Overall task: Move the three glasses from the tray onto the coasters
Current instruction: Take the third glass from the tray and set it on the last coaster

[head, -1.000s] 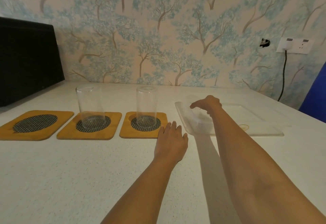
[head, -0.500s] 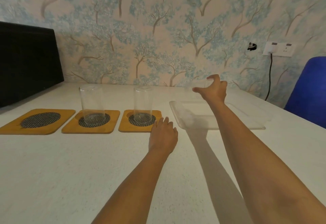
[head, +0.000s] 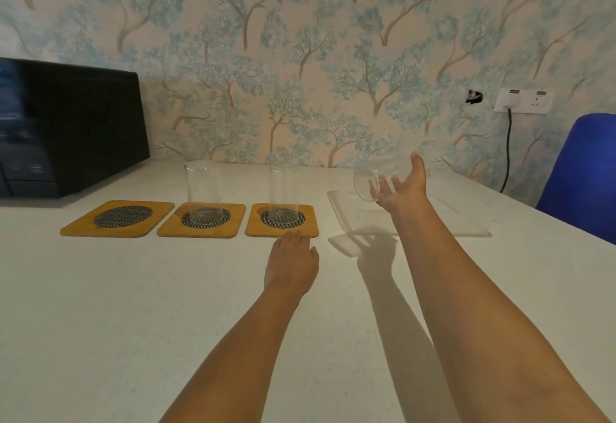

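Observation:
Three wooden coasters with dark mesh centres lie in a row. The left coaster (head: 117, 218) is bare. A clear glass (head: 203, 189) stands on the middle coaster (head: 202, 221), and another glass (head: 283, 191) stands on the right coaster (head: 282, 220). My right hand (head: 404, 186) holds a third clear glass (head: 366, 184) on its side, lifted above the clear tray (head: 466, 222), palm turned up. My left hand (head: 292, 261) rests flat on the table just in front of the right coaster, holding nothing.
A black box-like appliance (head: 66, 129) sits at the back left on the white table (head: 133, 322). A blue chair (head: 581, 176) stands at the right edge. A wall socket (head: 523, 101) with a black cable hangs behind the tray.
My right hand has taken the glass from the tray, lifted it and turned palm up, so the glass now lies tilted in the air. My left hand stays put.

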A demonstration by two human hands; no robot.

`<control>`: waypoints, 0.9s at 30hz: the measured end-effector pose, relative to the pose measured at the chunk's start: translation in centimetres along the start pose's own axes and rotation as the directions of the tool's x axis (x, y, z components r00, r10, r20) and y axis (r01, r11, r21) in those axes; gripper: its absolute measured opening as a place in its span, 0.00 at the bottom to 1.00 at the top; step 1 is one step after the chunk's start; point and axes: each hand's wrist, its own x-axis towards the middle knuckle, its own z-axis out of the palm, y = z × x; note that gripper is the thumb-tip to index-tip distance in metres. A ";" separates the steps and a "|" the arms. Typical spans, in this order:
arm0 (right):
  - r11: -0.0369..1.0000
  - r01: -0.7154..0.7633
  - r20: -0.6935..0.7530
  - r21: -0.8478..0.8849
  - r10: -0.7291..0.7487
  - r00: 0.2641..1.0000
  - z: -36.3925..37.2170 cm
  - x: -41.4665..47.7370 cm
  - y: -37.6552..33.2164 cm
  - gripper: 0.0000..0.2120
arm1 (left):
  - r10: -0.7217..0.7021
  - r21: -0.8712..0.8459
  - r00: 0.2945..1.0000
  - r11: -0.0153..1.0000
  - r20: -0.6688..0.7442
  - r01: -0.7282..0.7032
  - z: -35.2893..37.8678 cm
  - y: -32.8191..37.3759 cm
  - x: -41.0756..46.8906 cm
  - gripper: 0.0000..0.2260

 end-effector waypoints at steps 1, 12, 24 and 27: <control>0.997 -0.049 0.008 0.053 0.049 0.999 0.1 -0.3 0.2 0.37 | -0.005 0.006 1.000 1.000 -0.002 0.005 -0.2 -0.2 -0.4 0.21; 0.977 -0.213 0.159 -0.027 0.215 0.964 1.7 -4.2 3.4 0.37 | -0.079 0.031 0.996 0.997 0.045 0.077 -2.6 -4.1 -3.7 0.22; 0.896 -0.374 0.182 -0.237 0.420 0.889 7.3 -8.4 7.8 0.26 | -0.143 0.086 0.989 0.986 0.026 0.140 -5.7 -10.3 -5.7 0.21; 0.844 -0.344 0.196 -0.413 0.451 0.871 8.6 -9.0 8.8 0.22 | -0.172 0.091 0.985 0.981 0.010 0.171 -6.8 -12.7 -6.2 0.21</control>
